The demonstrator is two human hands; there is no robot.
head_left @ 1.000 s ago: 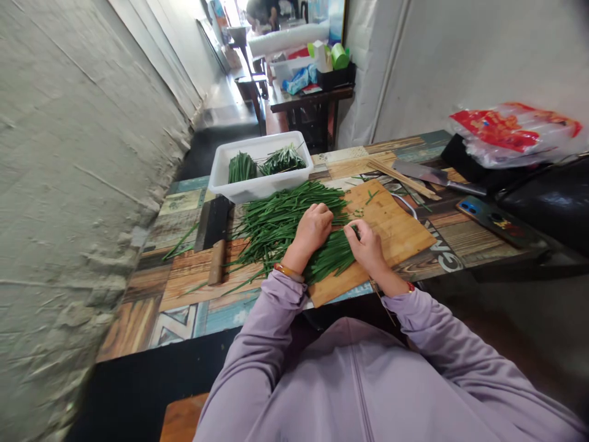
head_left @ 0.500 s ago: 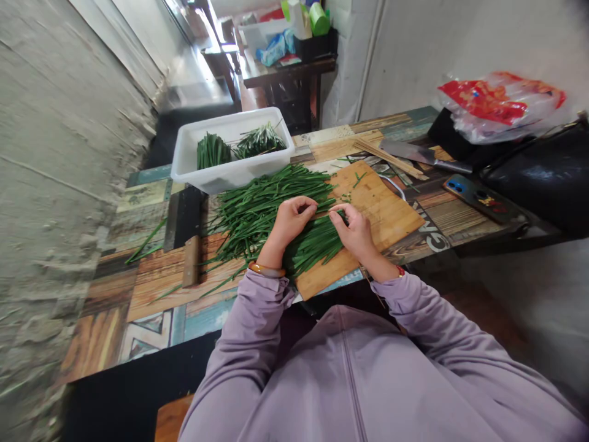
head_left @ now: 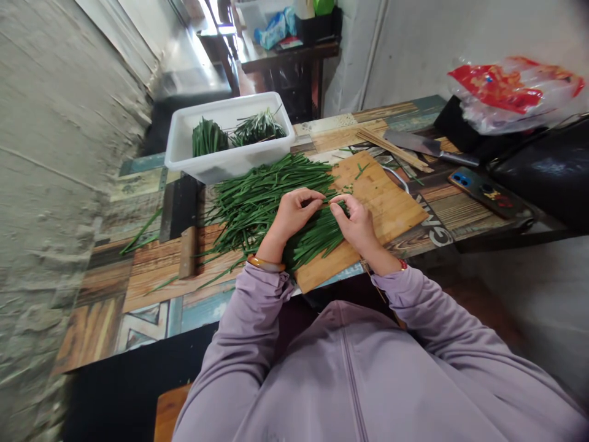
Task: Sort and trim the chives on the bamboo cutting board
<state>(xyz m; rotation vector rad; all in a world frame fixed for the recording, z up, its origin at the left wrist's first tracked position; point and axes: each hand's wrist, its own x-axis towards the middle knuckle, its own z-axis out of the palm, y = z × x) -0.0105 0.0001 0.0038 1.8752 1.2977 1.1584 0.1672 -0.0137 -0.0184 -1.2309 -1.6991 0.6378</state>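
Note:
Green garlic chives [head_left: 271,190] lie in a broad heap across the table and onto the wooden cutting board [head_left: 391,212]. My left hand [head_left: 297,215] is closed in a pinch over the chives, thumb against fingertips. Facing it, my right hand [head_left: 354,224] also pinches, its fingertips almost touching the left ones at the chives' ends. A tiny brownish bit shows between the fingertips, too small to name. Below both hands, a neater bunch of chives [head_left: 317,239] fans toward me over the board.
Behind the heap stands a white plastic tub [head_left: 230,162] with two chive bundles. A cleaver [head_left: 188,252] lies at left. Bamboo skewers [head_left: 396,150], another knife [head_left: 427,146] and a phone [head_left: 483,193] lie at right, near a plastic bag [head_left: 510,98] and a black bag [head_left: 547,175].
The view has tilted down slightly. My hands keep pinching at the chives' ends, and their fingertips have come a little closer together.

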